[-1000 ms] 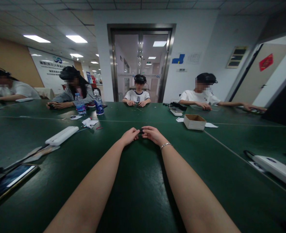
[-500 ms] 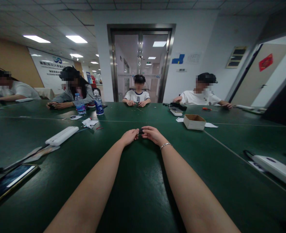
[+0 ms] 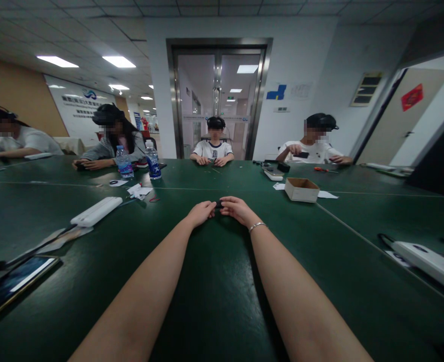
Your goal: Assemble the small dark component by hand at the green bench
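Straight ahead, over the dark green table (image 3: 214, 281), my two hands almost meet. My left hand (image 3: 201, 213) has its fingers closed on the left end of a small black object (image 3: 218, 204). From the other side my right hand (image 3: 237, 210), with a silver bracelet (image 3: 257, 226) at its wrist, pinches the same object between thumb and fingers. The object is short and dark; most of it is hidden by my fingers, and its kind is too small to make out.
A white power strip (image 3: 96, 211) and a phone (image 3: 14, 281) lie left, another power strip (image 3: 429, 266) right. Two bottles (image 3: 153, 162), paper scraps (image 3: 139, 191) and an open box (image 3: 301, 192) stand farther off. Several people wearing headsets sit around the table, including one opposite (image 3: 212, 151).
My hands and the black object stay practically where they were. At the far right, a person has raised a hand with a dark object in it and drawn the other hand in.
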Demonstrator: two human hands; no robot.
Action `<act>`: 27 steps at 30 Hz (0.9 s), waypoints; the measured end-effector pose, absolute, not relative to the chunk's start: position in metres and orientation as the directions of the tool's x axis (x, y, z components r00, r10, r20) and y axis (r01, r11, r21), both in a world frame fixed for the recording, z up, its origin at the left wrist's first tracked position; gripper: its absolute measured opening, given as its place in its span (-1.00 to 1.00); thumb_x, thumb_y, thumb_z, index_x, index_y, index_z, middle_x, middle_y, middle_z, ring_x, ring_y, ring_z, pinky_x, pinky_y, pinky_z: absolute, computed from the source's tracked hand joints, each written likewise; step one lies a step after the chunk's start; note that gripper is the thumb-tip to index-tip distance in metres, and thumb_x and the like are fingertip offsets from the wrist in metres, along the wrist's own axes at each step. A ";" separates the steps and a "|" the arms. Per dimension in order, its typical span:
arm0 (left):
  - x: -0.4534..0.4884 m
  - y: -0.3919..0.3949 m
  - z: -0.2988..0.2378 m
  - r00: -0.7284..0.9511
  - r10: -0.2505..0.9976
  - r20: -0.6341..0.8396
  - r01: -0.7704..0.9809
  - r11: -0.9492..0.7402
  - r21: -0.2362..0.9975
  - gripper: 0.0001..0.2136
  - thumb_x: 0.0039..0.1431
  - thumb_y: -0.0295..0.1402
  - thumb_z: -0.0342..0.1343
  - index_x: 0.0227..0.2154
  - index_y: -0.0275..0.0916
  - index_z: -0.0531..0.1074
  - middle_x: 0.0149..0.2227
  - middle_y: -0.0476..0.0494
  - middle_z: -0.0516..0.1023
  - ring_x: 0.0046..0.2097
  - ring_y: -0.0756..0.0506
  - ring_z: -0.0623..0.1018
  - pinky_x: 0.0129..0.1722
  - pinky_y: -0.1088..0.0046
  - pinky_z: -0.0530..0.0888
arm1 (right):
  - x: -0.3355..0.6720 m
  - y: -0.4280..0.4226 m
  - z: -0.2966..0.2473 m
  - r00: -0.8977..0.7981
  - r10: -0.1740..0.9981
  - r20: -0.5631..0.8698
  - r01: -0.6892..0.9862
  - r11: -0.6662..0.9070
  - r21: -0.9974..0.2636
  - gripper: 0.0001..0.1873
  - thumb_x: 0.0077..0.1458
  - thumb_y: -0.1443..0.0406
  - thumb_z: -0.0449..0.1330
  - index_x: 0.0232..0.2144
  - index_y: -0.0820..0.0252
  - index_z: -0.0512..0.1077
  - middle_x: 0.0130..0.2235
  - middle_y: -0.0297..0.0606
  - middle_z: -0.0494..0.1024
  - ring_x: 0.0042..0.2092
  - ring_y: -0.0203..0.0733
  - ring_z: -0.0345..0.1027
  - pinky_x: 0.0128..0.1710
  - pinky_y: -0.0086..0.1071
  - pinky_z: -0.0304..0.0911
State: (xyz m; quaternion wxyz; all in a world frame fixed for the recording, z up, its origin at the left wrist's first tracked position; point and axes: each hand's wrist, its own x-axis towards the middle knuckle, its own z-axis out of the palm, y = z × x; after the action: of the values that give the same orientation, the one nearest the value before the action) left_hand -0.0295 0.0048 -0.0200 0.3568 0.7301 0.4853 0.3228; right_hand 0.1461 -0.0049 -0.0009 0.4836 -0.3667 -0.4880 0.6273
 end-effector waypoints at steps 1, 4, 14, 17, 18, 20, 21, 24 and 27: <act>-0.029 0.005 -0.020 0.320 0.939 0.124 0.478 -0.273 0.835 -0.61 0.13 -0.01 -0.18 -0.41 -0.26 0.32 -0.43 -0.10 0.47 -0.41 -0.02 0.43 -0.43 0.49 0.32 | 0.146 -0.005 -0.001 -0.264 0.964 0.011 -0.250 -0.057 -0.967 -0.85 0.03 0.54 0.16 -0.31 0.32 0.41 -0.48 -0.26 0.50 -0.50 -0.34 0.43 -0.47 -0.51 0.42; -0.029 0.005 -0.020 0.299 0.948 0.109 0.470 -0.246 0.848 -0.64 0.10 -0.02 -0.12 -0.35 -0.24 0.31 -0.45 -0.07 0.47 -0.42 -0.01 0.43 -0.46 0.50 0.32 | 0.146 -0.006 0.000 -0.264 0.964 0.007 -0.258 -0.063 -0.964 -0.85 0.03 0.55 0.16 -0.31 0.32 0.41 -0.48 -0.26 0.50 -0.50 -0.34 0.43 -0.47 -0.51 0.42; -0.028 0.005 -0.020 0.296 0.950 0.100 0.456 -0.233 0.859 -0.66 0.09 -0.03 -0.11 -0.38 -0.24 0.30 -0.45 -0.06 0.46 -0.43 -0.01 0.42 -0.46 0.50 0.32 | 0.146 -0.004 -0.002 -0.273 0.962 0.015 -0.256 -0.057 -0.965 -0.83 0.02 0.55 0.16 -0.30 0.32 0.41 -0.49 -0.26 0.50 -0.50 -0.33 0.44 -0.47 -0.51 0.41; -0.029 0.005 -0.020 0.311 0.944 0.106 0.449 -0.245 0.859 -0.64 0.12 -0.04 -0.16 -0.44 -0.26 0.31 -0.46 -0.09 0.45 -0.43 -0.01 0.42 -0.44 0.49 0.33 | 0.146 -0.004 -0.002 -0.272 0.962 0.012 -0.253 -0.059 -0.966 -0.83 0.03 0.54 0.15 -0.30 0.32 0.41 -0.50 -0.26 0.50 -0.51 -0.34 0.43 -0.47 -0.51 0.41; -0.029 0.005 -0.020 0.311 0.944 0.108 0.449 -0.246 0.859 -0.64 0.12 -0.04 -0.15 -0.44 -0.26 0.31 -0.46 -0.09 0.46 -0.43 -0.01 0.42 -0.43 0.49 0.33 | 0.146 -0.004 -0.002 -0.272 0.962 0.011 -0.254 -0.060 -0.965 -0.84 0.03 0.55 0.15 -0.30 0.32 0.41 -0.50 -0.26 0.51 -0.51 -0.34 0.43 -0.47 -0.51 0.41; -0.029 0.005 -0.019 0.305 0.946 0.111 0.445 -0.244 0.862 -0.68 0.10 -0.06 -0.10 -0.41 -0.25 0.31 -0.46 -0.07 0.46 -0.43 -0.01 0.43 -0.44 0.49 0.33 | 0.146 -0.004 -0.001 -0.269 0.963 0.012 -0.260 -0.060 -0.964 -0.83 0.02 0.55 0.15 -0.31 0.32 0.41 -0.49 -0.25 0.51 -0.51 -0.34 0.43 -0.47 -0.51 0.41; -0.029 0.005 -0.019 0.307 0.945 0.113 0.440 -0.246 0.864 -0.70 0.09 -0.07 -0.08 -0.40 -0.24 0.31 -0.46 -0.06 0.46 -0.43 -0.01 0.43 -0.44 0.49 0.33 | 0.146 -0.005 -0.001 -0.267 0.964 0.011 -0.262 -0.061 -0.963 -0.84 0.02 0.55 0.15 -0.31 0.32 0.41 -0.48 -0.25 0.51 -0.51 -0.34 0.43 -0.47 -0.51 0.41; -0.028 0.005 -0.019 0.323 0.939 0.118 0.425 -0.255 0.868 -0.68 0.12 -0.09 -0.13 -0.46 -0.26 0.31 -0.47 -0.08 0.45 -0.44 0.00 0.41 -0.45 0.49 0.32 | 0.146 -0.005 0.000 -0.265 0.964 0.004 -0.255 -0.066 -0.965 -0.84 0.03 0.55 0.14 -0.30 0.33 0.41 -0.49 -0.24 0.51 -0.52 -0.34 0.43 -0.48 -0.51 0.41; -0.028 0.004 -0.019 0.310 0.944 0.109 0.430 -0.241 0.870 -0.65 0.13 -0.07 -0.15 -0.46 -0.26 0.33 -0.47 -0.09 0.45 -0.46 0.00 0.41 -0.46 0.49 0.31 | 0.146 -0.004 -0.001 -0.262 0.965 0.000 -0.254 -0.069 -0.965 -0.83 0.05 0.56 0.13 -0.29 0.33 0.40 -0.50 -0.24 0.50 -0.52 -0.34 0.43 -0.48 -0.52 0.40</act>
State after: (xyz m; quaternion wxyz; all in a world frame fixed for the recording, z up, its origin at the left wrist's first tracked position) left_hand -0.0279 0.0044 -0.0186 0.3835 0.7127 0.4820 0.3355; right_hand 0.1460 -0.0044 -0.0006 0.4829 -0.3689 -0.4819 0.6313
